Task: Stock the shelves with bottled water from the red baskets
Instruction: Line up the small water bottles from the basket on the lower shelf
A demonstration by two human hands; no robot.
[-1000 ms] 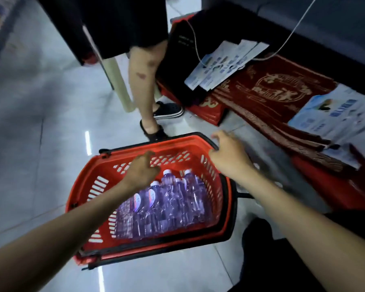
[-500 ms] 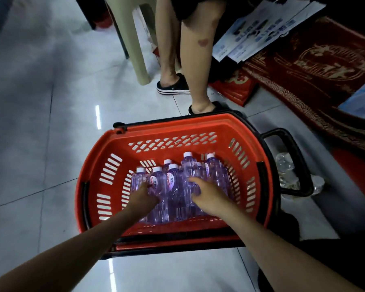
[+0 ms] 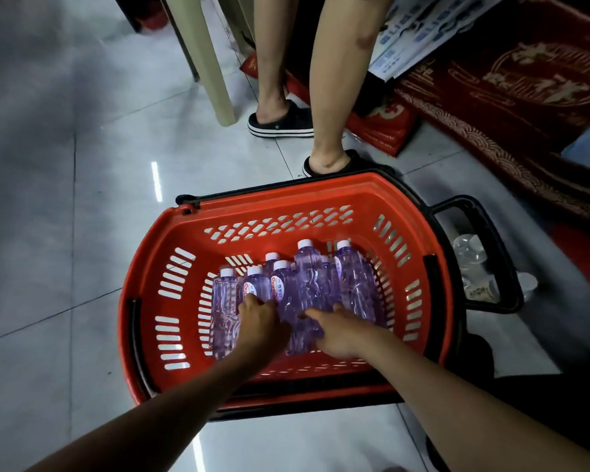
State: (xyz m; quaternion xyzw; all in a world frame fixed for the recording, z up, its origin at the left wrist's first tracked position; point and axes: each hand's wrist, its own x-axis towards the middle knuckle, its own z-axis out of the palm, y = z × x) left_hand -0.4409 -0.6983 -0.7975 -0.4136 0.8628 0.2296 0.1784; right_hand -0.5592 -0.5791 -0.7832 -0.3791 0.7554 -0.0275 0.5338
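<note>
The red basket [image 3: 321,194] stands on the grey tiled floor [image 3: 82,199], and the water bottles [image 3: 312,274], clear with white caps, lie packed together on its bottom, caps pointing to the far wall. Both hands are inside the basket. The left hand [image 3: 258,323] lies on the labelled bottles at the left of the group; its fingers bend down out of sight, so I cannot tell if it grips one. The right hand [image 3: 343,333] rests on the bottles in the middle with fingers stretched and a little spread, holding nothing. A black handle [image 3: 491,233] sticks out at the basket's right side, and some empty clear bottles [image 3: 469,248] lie on the floor under it. Just behind the basket stand another person's bare legs [image 3: 334,97] in black shoes [image 3: 280,122], beside a beige chair leg [image 3: 212,80]. On the right lie red patterned mats [image 3: 508,107] with printed papers [image 3: 419,32] on them.
</note>
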